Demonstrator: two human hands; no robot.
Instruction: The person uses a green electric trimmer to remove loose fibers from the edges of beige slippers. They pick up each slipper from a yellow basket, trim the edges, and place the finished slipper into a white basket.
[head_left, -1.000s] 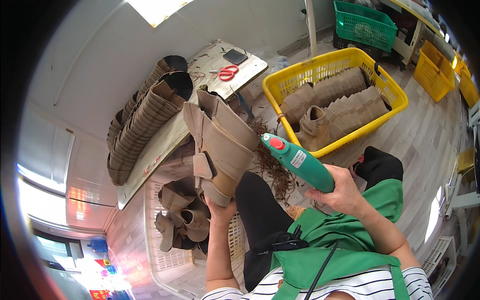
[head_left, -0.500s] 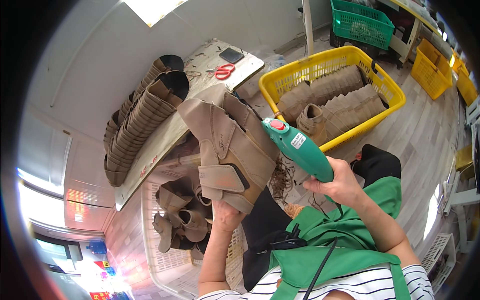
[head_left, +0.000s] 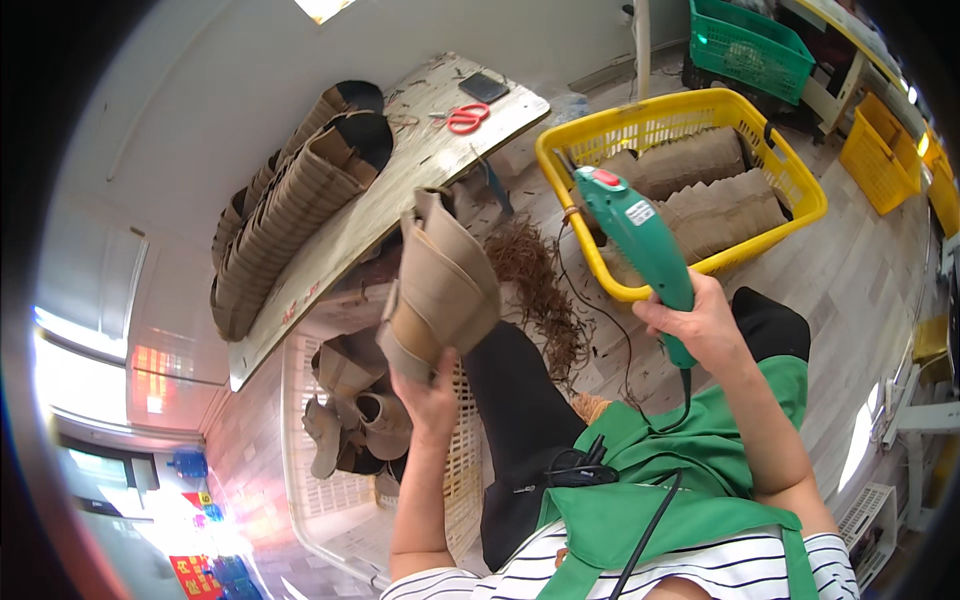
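My left hand (head_left: 432, 392) grips a tan boot upper (head_left: 440, 285) from below and holds it upright in front of me. My right hand (head_left: 700, 325) is closed on the handle of a green corded heat tool (head_left: 632, 233) with a red tip, which points up and away, to the right of the boot and apart from it. Its black cord (head_left: 650, 530) runs down across my green apron.
A yellow basket (head_left: 800, 190) of tan uppers stands behind the tool. A white crate (head_left: 310, 480) at my left holds more boots. A row of stacked uppers (head_left: 290, 200), red scissors (head_left: 465, 118) and a phone lie on the bench. Brown thread scraps (head_left: 540, 285) litter the floor.
My left hand has turned the boot and pulled it lower and narrower in view. My right hand has swung the green tool away to the right, off the boot.
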